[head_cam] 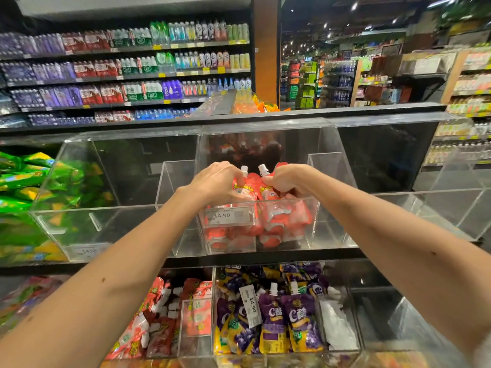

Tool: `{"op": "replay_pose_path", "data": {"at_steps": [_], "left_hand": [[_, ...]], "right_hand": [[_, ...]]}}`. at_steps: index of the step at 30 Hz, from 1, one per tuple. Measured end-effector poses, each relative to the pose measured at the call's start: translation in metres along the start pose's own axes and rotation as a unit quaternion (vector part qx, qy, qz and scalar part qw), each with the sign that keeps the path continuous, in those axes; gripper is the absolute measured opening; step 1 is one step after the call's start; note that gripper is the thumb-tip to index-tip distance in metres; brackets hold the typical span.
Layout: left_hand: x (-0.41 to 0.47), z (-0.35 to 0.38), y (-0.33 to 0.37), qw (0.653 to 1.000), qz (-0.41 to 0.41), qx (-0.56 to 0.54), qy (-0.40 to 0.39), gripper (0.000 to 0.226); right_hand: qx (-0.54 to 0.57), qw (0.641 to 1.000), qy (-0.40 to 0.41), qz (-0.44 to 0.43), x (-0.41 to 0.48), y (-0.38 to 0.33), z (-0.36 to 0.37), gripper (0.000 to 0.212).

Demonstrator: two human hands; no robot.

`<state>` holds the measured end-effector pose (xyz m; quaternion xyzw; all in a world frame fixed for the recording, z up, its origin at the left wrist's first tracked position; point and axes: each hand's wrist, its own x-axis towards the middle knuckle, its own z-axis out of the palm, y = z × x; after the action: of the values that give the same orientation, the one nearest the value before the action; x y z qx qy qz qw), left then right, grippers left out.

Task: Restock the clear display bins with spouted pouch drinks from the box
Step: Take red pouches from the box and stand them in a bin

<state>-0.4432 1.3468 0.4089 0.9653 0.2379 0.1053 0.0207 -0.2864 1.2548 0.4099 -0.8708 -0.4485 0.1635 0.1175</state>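
— Two hands at the middle bin (pixel 313 229): you're mid-placement, I'd judge, adding to the red pouches (pixel 276 221) behind its near wall.

— Agreed. Your left hand (pixel 218 181) curls round one pouch (pixel 239 189) below its spout (pixel 244 170); your right hand (pixel 287 179) grips another, fingers closed tight. Next, you'd settle both upright, release, then reach to the box, which isn't in view.
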Motion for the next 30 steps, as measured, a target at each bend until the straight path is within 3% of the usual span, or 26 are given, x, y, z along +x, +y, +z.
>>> {"op": "replay_pose_path", "data": {"at_steps": [4, 7, 11, 15, 18, 21, 25, 30], "left_hand": [[-0.003, 0.000, 0.003, 1.000, -0.002, -0.014, 0.013, 0.044], [-0.008, 0.000, -0.004, 0.999, -0.005, -0.044, 0.028, 0.032], [-0.020, -0.001, -0.005, 0.981, 0.023, -0.168, 0.094, 0.019], [-0.056, 0.008, 0.016, 0.908, 0.061, -0.358, 0.209, 0.006], [-0.094, 0.038, 0.036, 0.853, 0.073, -0.467, 0.221, 0.009], [-0.136, 0.094, 0.081, 0.824, 0.073, -0.536, 0.168, 0.010], [-0.190, 0.173, 0.187, 0.822, 0.073, -0.563, 0.046, 0.002], [-0.223, 0.253, 0.361, 0.820, 0.112, -0.544, -0.137, 0.008]], "right_hand": [[0.016, 0.999, 0.009, 0.034, -0.014, -0.006, 0.004, 0.046], [0.021, 0.998, 0.038, 0.039, -0.026, -0.008, 0.006, 0.057], [0.057, 0.980, 0.191, 0.009, -0.060, -0.002, 0.010, 0.049], [0.125, 0.919, 0.364, -0.086, -0.120, 0.006, 0.044, 0.025], [0.238, 0.889, 0.376, -0.105, -0.181, 0.038, 0.107, 0.012], [0.344, 0.868, 0.356, -0.024, -0.249, 0.077, 0.183, 0.015], [0.394, 0.848, 0.335, 0.117, -0.332, 0.157, 0.264, 0.011], [0.428, 0.785, 0.367, 0.256, -0.442, 0.276, 0.285, 0.013]]}}
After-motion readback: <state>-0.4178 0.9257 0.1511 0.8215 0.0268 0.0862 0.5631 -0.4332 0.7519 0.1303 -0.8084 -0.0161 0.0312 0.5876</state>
